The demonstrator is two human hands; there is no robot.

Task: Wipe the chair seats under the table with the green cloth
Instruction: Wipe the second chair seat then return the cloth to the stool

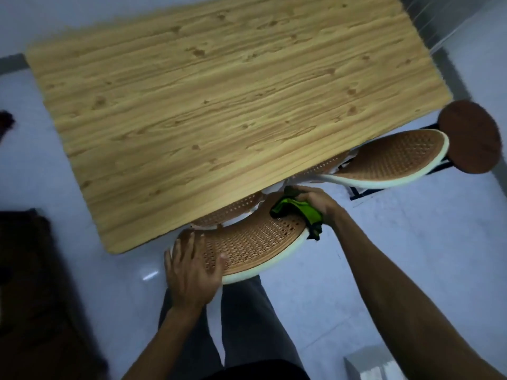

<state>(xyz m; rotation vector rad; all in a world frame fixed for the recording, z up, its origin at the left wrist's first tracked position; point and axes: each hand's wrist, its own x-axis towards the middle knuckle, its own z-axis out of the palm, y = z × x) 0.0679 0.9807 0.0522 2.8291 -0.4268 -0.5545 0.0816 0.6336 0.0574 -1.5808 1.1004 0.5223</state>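
Observation:
A woven cane chair seat (255, 239) with a white rim sticks out from under the wooden table (208, 100), right in front of me. My left hand (192, 267) lies flat on its near left edge, fingers spread over the rim. My right hand (318, 201) is shut on the green cloth (299, 211) and presses it on the seat's far right part, by the table's edge. A second cane seat (392, 157) shows to the right, partly under the table. Two more seats are mostly hidden beneath the tabletop.
A round dark brown stool top (470, 135) stands at the far right beside the second seat. A dark piece of furniture (35, 297) fills the lower left. A pale box (370, 366) sits on the grey floor at the bottom right. My legs are below the near seat.

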